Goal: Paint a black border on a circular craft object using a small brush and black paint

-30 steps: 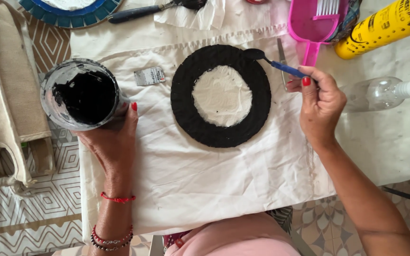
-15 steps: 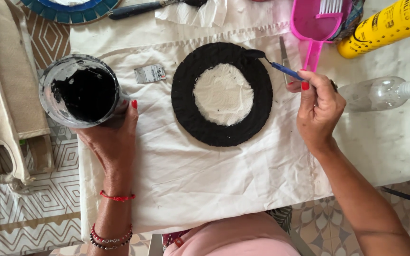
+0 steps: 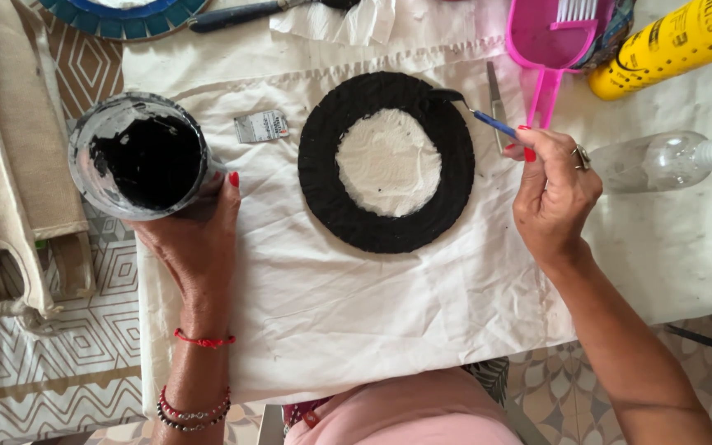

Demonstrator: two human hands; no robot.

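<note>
White-clothed tabletop; right hand pinching paintbrush, blackening ring at two o'clock; left hand wrapped around paint jar. Likely next: steady reload.

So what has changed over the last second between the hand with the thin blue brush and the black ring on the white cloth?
Very little. The right hand keeps its grip on the thin blue-handled brush, whose tip stays on the upper right edge of the flat black-painted ring; any shift is slight. The left hand still holds the round container of black paint. Ring and white cloth lie as before.
</note>
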